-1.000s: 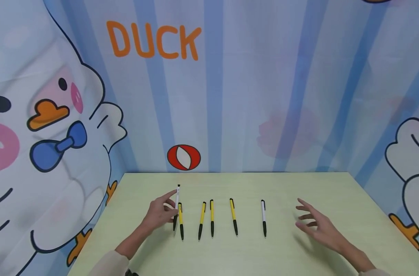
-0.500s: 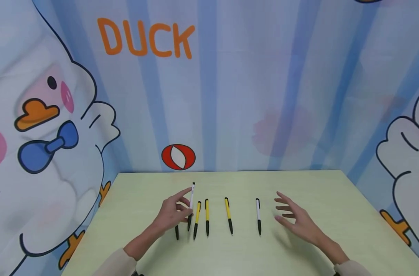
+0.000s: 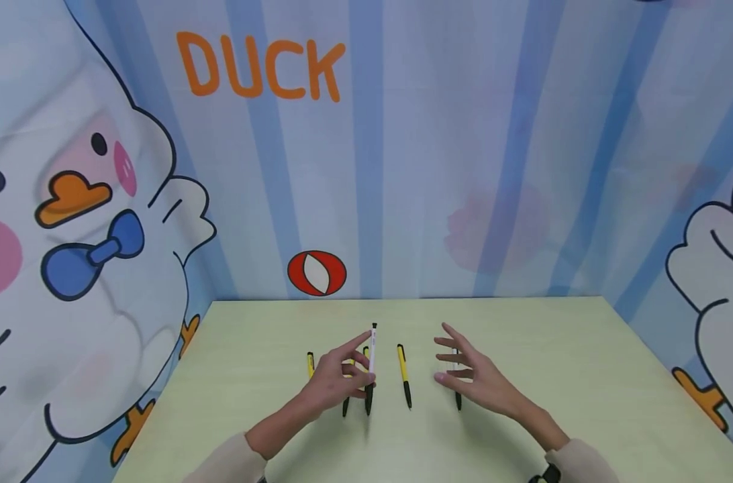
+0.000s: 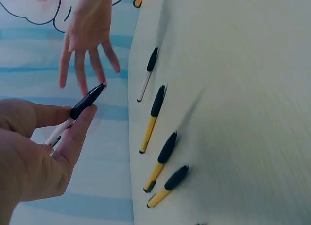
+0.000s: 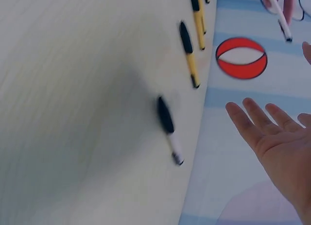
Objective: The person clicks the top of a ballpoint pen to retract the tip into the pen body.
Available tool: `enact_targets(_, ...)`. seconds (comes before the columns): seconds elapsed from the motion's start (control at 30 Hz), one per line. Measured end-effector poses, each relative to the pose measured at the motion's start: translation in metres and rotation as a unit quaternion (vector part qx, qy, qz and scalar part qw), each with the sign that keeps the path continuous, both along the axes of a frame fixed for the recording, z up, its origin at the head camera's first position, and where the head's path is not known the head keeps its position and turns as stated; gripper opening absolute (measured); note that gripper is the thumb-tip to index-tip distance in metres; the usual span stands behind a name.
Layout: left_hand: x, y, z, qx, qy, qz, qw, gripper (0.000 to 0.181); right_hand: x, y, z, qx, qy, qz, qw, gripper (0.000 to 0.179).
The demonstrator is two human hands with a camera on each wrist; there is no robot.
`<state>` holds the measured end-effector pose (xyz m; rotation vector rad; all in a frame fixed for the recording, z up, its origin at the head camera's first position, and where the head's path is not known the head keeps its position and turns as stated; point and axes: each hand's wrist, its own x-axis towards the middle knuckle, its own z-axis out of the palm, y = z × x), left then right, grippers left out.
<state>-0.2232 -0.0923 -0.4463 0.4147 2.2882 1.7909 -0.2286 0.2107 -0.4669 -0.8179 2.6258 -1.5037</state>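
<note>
Left: left hand (image 3: 337, 384), thumb and fingers pinching raised white pen (image 3: 372, 349) above table (image 3: 523, 322), long axis roughly fore-and-aft, black end nearer | Centre: uncovered yellow pen (image 3: 403, 365), lying between the hands | Right: right hand (image 3: 484, 386), empty, fingers spread, partly hiding resting white pen (image 5: 166, 119); raised white pen lies to its left

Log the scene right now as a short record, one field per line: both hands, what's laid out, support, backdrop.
left hand: pinches a slim white-and-black pen, lifted
right hand: holds nothing, fingers spread
laid out: four slim yellow-and-black pens, one second white-and-black pen
support: pale yellow-green tabletop
backdrop: blue-striped sheet with orange DUCK lettering
</note>
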Motion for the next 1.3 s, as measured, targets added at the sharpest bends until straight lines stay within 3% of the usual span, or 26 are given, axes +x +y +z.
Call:
enact_targets(0.2,0.005,0.014,0.004,0.013,0.005,-0.017,0.9998,0.079,0.000,-0.025,0.007,-0.015,0.007,0.058,0.9982,0.094)
enact_targets(0.6,0.007,0.023,0.005,0.041,-0.012,-0.027,0.9987,0.073,-0.007,-0.049,0.002,-0.024,0.006,0.115,0.9930,0.113)
enact_targets(0.97,0.011,0.025,0.004,0.092,-0.061,-0.042,0.9930,0.072,-0.004,-0.055,0.001,-0.022,0.009,0.113,0.9933,0.116)
enact_targets(1.3,0.007,0.028,0.002,0.112,-0.120,-0.014,0.9863,0.073,-0.007,-0.056,0.000,-0.037,0.023,0.108,0.9933,0.110)
